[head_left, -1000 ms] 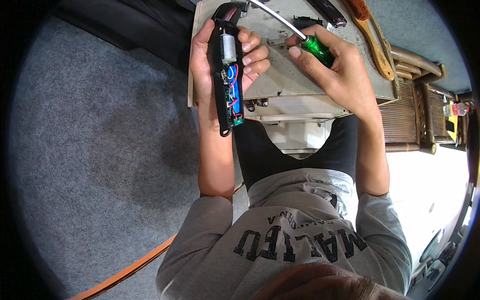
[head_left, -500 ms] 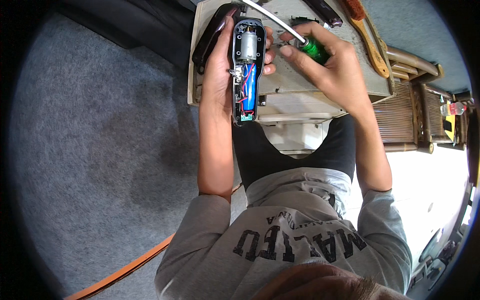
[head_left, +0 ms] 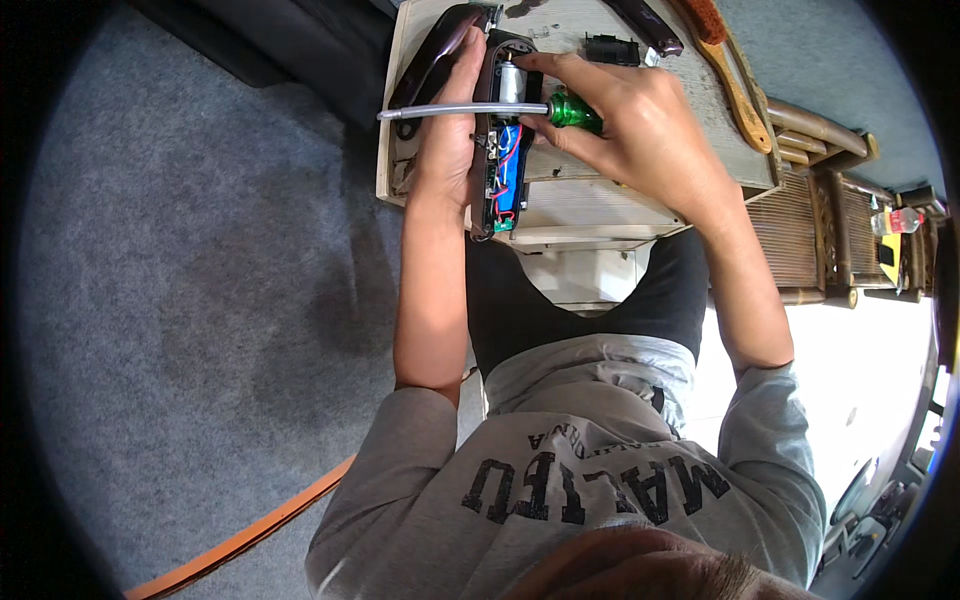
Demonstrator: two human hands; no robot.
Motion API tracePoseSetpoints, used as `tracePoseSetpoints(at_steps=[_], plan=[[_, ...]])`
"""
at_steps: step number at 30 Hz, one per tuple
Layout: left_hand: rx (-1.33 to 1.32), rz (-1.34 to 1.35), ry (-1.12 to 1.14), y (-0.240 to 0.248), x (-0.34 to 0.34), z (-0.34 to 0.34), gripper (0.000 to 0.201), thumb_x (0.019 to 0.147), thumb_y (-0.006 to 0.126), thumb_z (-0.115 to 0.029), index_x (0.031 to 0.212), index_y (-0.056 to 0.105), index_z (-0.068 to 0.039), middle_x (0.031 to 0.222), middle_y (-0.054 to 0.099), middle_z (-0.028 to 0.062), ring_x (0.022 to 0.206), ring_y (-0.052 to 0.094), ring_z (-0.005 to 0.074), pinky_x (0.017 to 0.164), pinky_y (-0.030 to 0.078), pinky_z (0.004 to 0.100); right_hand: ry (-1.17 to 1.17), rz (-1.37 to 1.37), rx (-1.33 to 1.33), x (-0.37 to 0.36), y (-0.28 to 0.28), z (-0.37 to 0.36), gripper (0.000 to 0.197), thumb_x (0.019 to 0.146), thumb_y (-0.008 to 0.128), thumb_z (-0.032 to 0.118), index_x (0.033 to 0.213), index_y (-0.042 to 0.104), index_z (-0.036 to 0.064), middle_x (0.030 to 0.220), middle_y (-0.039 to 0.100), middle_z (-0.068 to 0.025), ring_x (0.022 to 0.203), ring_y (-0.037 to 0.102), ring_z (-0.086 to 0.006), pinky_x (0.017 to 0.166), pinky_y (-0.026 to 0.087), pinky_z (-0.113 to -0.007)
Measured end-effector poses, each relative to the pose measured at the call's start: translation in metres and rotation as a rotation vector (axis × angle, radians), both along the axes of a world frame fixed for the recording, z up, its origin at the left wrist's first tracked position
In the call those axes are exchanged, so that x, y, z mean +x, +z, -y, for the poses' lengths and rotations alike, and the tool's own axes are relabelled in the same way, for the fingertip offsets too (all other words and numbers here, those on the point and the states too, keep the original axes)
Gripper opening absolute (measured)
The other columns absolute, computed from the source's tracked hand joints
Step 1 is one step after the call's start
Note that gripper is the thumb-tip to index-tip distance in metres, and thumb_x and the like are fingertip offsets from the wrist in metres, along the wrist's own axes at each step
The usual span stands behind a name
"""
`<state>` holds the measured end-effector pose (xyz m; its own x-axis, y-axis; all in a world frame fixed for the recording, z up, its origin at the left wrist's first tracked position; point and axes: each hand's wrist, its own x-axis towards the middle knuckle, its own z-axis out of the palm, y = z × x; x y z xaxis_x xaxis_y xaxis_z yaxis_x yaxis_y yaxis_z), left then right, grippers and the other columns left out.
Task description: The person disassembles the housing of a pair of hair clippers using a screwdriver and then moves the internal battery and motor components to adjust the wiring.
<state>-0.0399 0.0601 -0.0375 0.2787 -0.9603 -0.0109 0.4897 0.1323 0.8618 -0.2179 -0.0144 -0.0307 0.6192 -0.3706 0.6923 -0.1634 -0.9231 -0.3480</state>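
My left hand (head_left: 445, 155) is closed round an opened hair clipper body (head_left: 482, 205), tilted so its inside faces right. Inside show a silver motor (head_left: 512, 85), a blue battery cell (head_left: 512, 165), red wires and a small green board (head_left: 504, 224). In my right hand (head_left: 645, 120) is a screwdriver (head_left: 575, 110) with a green clear handle, its long shaft lying crosswise over the clipper and pointing left. The right index fingertip reaches the motor's upper end. A dark purple clipper shell (head_left: 437, 62) lies beside my left hand on the worktop.
On the wooden worktop (head_left: 660, 160) lie a black plastic part (head_left: 612, 48), another purple piece (head_left: 645, 25) and a brush with a wooden handle (head_left: 738, 90). A bamboo bench (head_left: 790, 235) with a bottle (head_left: 897, 221) stands at the right. Grey carpet (head_left: 220, 280) covers the left.
My right hand has moved left to the clipper, its index finger now at the motor. The screwdriver shaft has swung down from pointing up-left to lying across the clipper, which has tilted.
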Motion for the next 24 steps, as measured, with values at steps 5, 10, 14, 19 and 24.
tracePoseSetpoints(at_steps=[5,10,14,19,24], plan=[[-0.042,-0.055,-0.109,-0.006,0.008,-0.001,0.039,0.108,0.061,-0.048,0.123,0.068,-0.013,0.099,0.075,0.0021,0.084,0.075,0.0117,0.071,0.063,0.0286,0.010,-0.102,-0.148,-0.003,0.005,0.009,0.047,0.084,0.082,0.024,0.124,0.070,0.0035,0.077,0.072,-0.0172,0.078,0.074,-0.0352,0.068,0.058,-0.045],[-0.089,-0.116,-0.081,-0.005,0.003,0.004,0.037,0.109,0.060,-0.045,0.124,0.068,-0.013,0.106,0.074,0.0030,0.094,0.074,0.0127,0.083,0.062,0.0299,-0.012,-0.065,-0.159,0.008,-0.004,0.011,0.044,0.085,0.080,0.029,0.116,0.068,0.0014,0.071,0.069,-0.0170,0.068,0.072,-0.0361,0.061,0.056,-0.044],[-0.120,-0.133,-0.119,-0.004,0.000,0.005,0.037,0.110,0.058,-0.044,0.127,0.067,-0.012,0.108,0.074,0.0032,0.097,0.073,0.0130,0.086,0.062,0.0307,-0.013,0.032,-0.188,0.012,-0.009,0.012,0.039,0.083,0.078,0.029,0.109,0.067,0.0014,0.067,0.068,-0.0158,0.061,0.070,-0.0360,0.056,0.055,-0.044],[-0.151,-0.198,-0.189,-0.009,0.009,0.004,0.037,0.113,0.054,-0.038,0.126,0.069,-0.007,0.112,0.075,0.0083,0.102,0.074,0.0180,0.094,0.062,0.0349,-0.008,0.045,-0.158,0.014,-0.010,0.011,0.038,0.081,0.077,0.026,0.109,0.067,0.0018,0.068,0.068,-0.0155,0.062,0.071,-0.0356,0.056,0.055,-0.043],[-0.165,-0.216,-0.192,-0.011,0.008,0.006,0.037,0.113,0.053,-0.038,0.127,0.068,-0.007,0.113,0.075,0.0090,0.103,0.074,0.0190,0.095,0.062,0.0360,0.032,0.075,-0.154,0.013,-0.010,0.012,0.039,0.080,0.079,0.026,0.110,0.067,0.0032,0.072,0.070,-0.0145,0.064,0.071,-0.0349,0.056,0.055,-0.042]])
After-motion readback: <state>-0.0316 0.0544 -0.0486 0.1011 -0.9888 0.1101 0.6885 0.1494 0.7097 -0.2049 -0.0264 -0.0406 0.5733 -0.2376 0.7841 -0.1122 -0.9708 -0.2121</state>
